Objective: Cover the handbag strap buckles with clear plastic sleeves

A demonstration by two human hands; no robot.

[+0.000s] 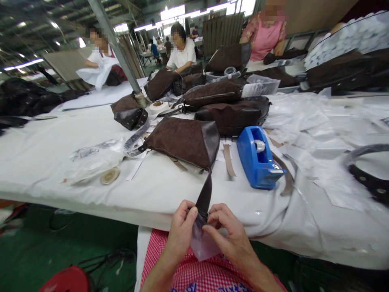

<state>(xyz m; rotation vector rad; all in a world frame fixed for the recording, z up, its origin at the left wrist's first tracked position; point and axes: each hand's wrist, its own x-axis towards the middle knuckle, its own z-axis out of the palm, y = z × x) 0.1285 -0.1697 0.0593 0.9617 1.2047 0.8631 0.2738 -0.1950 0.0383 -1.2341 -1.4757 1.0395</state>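
Observation:
A dark brown handbag [182,140] with a smooth leather end panel lies on the white-covered table in front of me. Its dark strap [205,192] hangs down over the table edge toward my lap. My left hand [184,223] pinches the strap's lower end between thumb and fingers. A piece of clear plastic film [204,245] hangs around that end, between both hands. Thumb and fingertips of my right hand [227,231] are closed on the film's right side, close to the strap. Film and fingers partly hide the strap's tip.
A blue tape dispenser [258,162] stands right of the bag. Left lie a tape roll [110,176] and crumpled plastic [94,158]. More brown bags [234,115] sit behind, with clear plastic sheets [328,138] at right. Several people work beyond; a metal post [117,48] rises at the table's far side.

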